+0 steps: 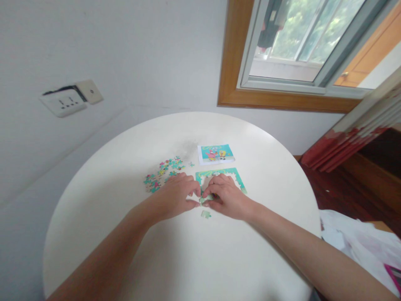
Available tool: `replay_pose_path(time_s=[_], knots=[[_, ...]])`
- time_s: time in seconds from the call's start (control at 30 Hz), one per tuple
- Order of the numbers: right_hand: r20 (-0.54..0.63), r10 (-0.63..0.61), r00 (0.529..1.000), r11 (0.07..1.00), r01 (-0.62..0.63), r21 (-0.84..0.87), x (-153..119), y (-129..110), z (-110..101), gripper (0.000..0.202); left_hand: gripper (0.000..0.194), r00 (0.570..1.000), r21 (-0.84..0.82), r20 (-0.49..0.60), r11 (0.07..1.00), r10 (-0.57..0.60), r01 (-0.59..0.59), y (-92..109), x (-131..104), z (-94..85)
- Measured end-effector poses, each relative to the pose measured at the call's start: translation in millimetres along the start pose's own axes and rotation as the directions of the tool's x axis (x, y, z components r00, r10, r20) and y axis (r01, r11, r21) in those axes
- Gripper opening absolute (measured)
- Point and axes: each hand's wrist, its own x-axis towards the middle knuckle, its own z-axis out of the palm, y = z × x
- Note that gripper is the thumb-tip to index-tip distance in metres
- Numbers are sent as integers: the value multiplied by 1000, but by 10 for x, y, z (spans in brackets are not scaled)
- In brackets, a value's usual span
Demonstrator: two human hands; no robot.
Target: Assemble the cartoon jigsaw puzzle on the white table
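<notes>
My left hand [179,193] and my right hand [229,195] meet at the lower left corner of a partly built jigsaw puzzle [235,174]. Thumb and fingers of each are pinched around a small pale green puzzle piece [201,200]; its exact fit against the border is hidden. The puzzle's teal edge shows along the top and right, around a whitish middle that my right hand partly covers. Just below my fingertips lies a loose pale green piece [206,214]. A heap of loose puzzle pieces [153,182] spreads beyond my left hand, which hides part of it.
Behind the puzzle lies a picture sheet [216,154] with a pink starfish and a yellow sponge figure. Everything rests on a round white table [119,167] close to the wall. White plastic bags [360,242] are beside the table at right, below a red and white curtain [328,148].
</notes>
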Motion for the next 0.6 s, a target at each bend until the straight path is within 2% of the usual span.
replay_pose_path(time_s=[0.33, 0.6], knots=[[-41, -27, 999, 1000, 27, 0, -5, -4, 4, 20, 3, 1000, -67, -3, 998, -1, 1, 34, 36, -3], [-87, -37, 996, 999, 35, -18, -26, -49, 0, 20, 5, 1000, -125, 7, 992, -6, 7, 14, 65, 39]])
